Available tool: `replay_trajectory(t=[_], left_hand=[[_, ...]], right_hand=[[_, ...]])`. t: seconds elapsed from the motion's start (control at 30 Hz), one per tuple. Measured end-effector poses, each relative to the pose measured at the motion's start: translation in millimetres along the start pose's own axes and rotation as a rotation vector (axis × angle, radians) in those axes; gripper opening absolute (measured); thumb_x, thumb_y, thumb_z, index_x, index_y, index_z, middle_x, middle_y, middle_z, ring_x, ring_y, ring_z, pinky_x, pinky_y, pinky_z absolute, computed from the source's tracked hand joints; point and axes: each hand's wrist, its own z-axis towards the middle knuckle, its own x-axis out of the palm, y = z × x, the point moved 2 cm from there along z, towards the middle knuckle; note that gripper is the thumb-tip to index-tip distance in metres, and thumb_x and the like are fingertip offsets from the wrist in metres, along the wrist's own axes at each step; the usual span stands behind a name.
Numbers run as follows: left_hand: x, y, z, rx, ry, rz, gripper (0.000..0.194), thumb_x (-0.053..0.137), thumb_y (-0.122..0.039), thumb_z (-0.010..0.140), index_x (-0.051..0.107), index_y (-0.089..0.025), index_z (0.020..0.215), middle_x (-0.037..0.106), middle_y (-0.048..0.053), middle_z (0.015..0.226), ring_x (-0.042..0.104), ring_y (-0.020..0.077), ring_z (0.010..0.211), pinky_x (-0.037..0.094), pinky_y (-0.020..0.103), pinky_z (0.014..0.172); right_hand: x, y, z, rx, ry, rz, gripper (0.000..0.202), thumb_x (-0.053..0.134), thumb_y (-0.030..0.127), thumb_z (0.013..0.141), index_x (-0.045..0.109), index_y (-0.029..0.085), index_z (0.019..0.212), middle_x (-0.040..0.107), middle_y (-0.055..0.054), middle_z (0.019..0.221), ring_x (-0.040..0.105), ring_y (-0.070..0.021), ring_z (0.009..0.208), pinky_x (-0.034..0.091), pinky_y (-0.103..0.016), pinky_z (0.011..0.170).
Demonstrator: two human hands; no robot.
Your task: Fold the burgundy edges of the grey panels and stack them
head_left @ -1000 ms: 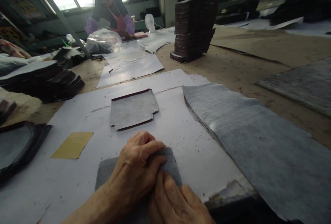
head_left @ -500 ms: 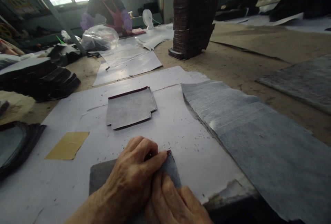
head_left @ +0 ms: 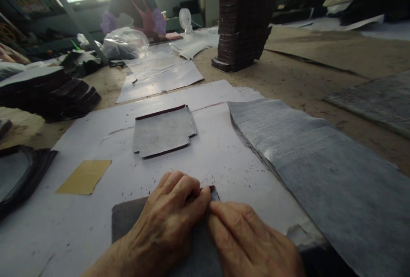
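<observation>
Your right hand (head_left: 253, 238) has just slid outward: a second ago its fingers lay tucked against your left hand (head_left: 174, 215), and now they stretch to the right edge of the grey piece (head_left: 128, 217), just beside your left thumb. A dark red strip (head_left: 212, 188) also shows now along the far edge of the piece, where a second ago you could see only grey. That suggests the edge is being turned over and pressed flat, with the work around the far right corner; your hands hide too much to tell how far the fold runs.

Your left hand is curled, its thumb tip down at the strip, but its fingertips are hidden, so you cannot tell whether it pinches the edge. Your right hand is nearly flat, its fingers together; whether it grips anything cannot be told.

Take the notched panel (head_left: 165, 132) as your landmark. The grey piece lies nearer to you than it, on the white sheet (head_left: 83, 221). A yellow-brown slip (head_left: 85, 177) sits to the panel's left and nearer you, and layered grey sheets (head_left: 320, 174) lie to its right.
</observation>
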Motion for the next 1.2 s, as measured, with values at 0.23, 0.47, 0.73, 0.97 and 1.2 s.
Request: replay_trajectory(t=[0.23, 0.47, 0.73, 0.97, 1.2], left_hand=[[-0.6, -2, 1, -0.012, 0.012, 0.001, 0.023, 0.041, -0.003, 0.082, 0.06, -0.008, 0.092, 0.05, 0.007, 0.076, 0.041, 0.0154, 0.07, 0.043, 0.031, 0.059], [-10.8, 1, -10, -0.079, -0.019, 0.072, 0.036, 0.043, -0.001, 0.079, 0.054, -0.01, 0.112, 0.049, 0.011, 0.099, 0.046, 0.0183, 0.087, 0.045, 0.034, 0.071], [-23.2, 9, -24, -0.005, 0.006, 0.093, 0.03, 0.037, -0.003, 0.085, 0.055, -0.01, 0.108, 0.051, 0.008, 0.089, 0.046, 0.0152, 0.08, 0.045, 0.03, 0.065], [-15.2, 14, -26, -0.003, 0.02, 0.075, 0.026, 0.038, -0.005, 0.086, 0.056, -0.008, 0.105, 0.053, 0.009, 0.088, 0.047, 0.0164, 0.079, 0.043, 0.033, 0.068], [-16.4, 9, -23, 0.006, 0.002, 0.05, 0.025, 0.035, -0.005, 0.087, 0.057, -0.007, 0.099, 0.053, 0.008, 0.08, 0.045, 0.0157, 0.073, 0.041, 0.031, 0.062]], right_hand=[[-5, -18, 15, 0.089, 0.085, -0.012, 0.035, 0.034, 0.005, 0.08, 0.066, 0.007, 0.094, 0.062, -0.011, 0.079, 0.055, -0.0196, 0.073, 0.047, -0.031, 0.061], [-2, -15, 13, -0.009, 0.189, -0.084, 0.04, 0.028, 0.005, 0.081, 0.065, 0.004, 0.096, 0.062, -0.012, 0.086, 0.053, -0.0222, 0.075, 0.044, -0.033, 0.057], [-3, -12, 13, -0.062, 0.209, -0.107, 0.041, 0.025, 0.005, 0.086, 0.064, 0.004, 0.098, 0.062, -0.012, 0.103, 0.052, -0.0251, 0.095, 0.043, -0.037, 0.075], [-2, -8, 19, -0.137, 0.249, -0.003, 0.038, 0.027, 0.002, 0.085, 0.062, 0.004, 0.098, 0.061, -0.01, 0.107, 0.05, -0.0248, 0.103, 0.039, -0.04, 0.084], [-4, -29, 29, 0.019, 0.265, 0.236, 0.03, 0.037, 0.005, 0.083, 0.063, 0.011, 0.096, 0.063, -0.004, 0.099, 0.055, -0.0175, 0.093, 0.045, -0.033, 0.082]])
